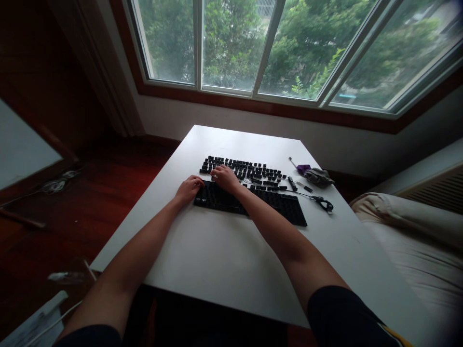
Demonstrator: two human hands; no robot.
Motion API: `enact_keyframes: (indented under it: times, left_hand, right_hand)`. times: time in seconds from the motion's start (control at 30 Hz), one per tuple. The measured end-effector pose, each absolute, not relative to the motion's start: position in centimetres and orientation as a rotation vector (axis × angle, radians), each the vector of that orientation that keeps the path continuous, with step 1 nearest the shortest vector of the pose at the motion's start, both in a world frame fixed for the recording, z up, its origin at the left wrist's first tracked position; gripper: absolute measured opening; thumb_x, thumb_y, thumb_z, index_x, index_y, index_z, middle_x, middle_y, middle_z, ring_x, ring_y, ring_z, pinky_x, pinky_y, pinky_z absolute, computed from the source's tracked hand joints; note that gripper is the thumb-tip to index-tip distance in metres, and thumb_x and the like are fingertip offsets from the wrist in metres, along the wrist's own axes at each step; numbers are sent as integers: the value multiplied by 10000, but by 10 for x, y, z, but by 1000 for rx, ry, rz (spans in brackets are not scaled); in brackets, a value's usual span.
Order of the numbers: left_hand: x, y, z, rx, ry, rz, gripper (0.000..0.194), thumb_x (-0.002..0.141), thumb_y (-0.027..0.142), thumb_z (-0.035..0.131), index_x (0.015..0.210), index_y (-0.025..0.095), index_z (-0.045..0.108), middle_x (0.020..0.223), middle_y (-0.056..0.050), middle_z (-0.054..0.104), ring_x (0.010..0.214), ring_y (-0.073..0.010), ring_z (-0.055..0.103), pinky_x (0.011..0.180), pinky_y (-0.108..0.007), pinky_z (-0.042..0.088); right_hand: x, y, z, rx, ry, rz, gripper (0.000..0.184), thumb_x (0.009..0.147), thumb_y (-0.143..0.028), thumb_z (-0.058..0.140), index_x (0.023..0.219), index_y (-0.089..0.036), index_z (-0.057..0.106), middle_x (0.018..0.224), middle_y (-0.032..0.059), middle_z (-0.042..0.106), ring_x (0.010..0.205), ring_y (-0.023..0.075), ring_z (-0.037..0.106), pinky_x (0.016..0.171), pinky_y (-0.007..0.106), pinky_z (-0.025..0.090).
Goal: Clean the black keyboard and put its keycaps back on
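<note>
A black keyboard (pixel 278 205) lies on the white table (pixel 217 255), with much of its key area bare of caps and a few caps at its left end. Just beyond it, many loose black keycaps (pixel 249 169) stand in rough rows. My left hand (pixel 188 189) is at the keyboard's upper left corner, fingers curled on its edge. Above the back edge, between keyboard and keycaps, my right hand (pixel 224 178) has its fingers bent down together. Whatever its fingertips hold is too small to make out. My right forearm crosses over the keyboard and hides part of it.
A coiled black cable (pixel 322 204) lies right of the keyboard. Behind it are a grey and purple cloth (pixel 316 175), a thin brush-like stick (pixel 292 162) and small dark tools. A window (pixel 231 48) is beyond the table; a beige cushioned seat (pixel 394 217) stands at right.
</note>
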State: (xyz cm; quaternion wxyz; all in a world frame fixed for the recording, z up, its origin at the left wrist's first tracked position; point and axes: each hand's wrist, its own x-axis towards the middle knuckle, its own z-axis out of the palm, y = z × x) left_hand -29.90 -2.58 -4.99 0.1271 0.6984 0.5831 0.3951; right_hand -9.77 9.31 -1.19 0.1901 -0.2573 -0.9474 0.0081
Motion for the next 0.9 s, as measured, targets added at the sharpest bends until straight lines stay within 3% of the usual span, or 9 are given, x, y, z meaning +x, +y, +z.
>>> enact_keyframes:
  times: [0.5, 0.9]
  left_hand:
    - [-301, -25, -51, 2017, 1701, 1162, 230, 860, 135, 545, 908, 250, 739, 1151, -35, 647, 1071, -204, 633, 1014, -362, 521]
    - [-302, -26, -52, 2026, 1688, 1159, 240, 853, 139, 541, 919, 255, 740, 1158, -34, 647, 1086, -207, 631, 1017, -363, 525]
  right_hand:
    - [-116, 112, -15, -796, -2831, 10, 208, 848, -216, 736, 1054, -188, 753, 1068, 101, 724, 1010, 252, 586, 852, 330, 411]
    - [-105, 87, -19, -764, -2558, 182, 145, 934, -204, 639, 1053, -186, 719, 1019, 78, 711, 976, 211, 599, 886, 315, 428]
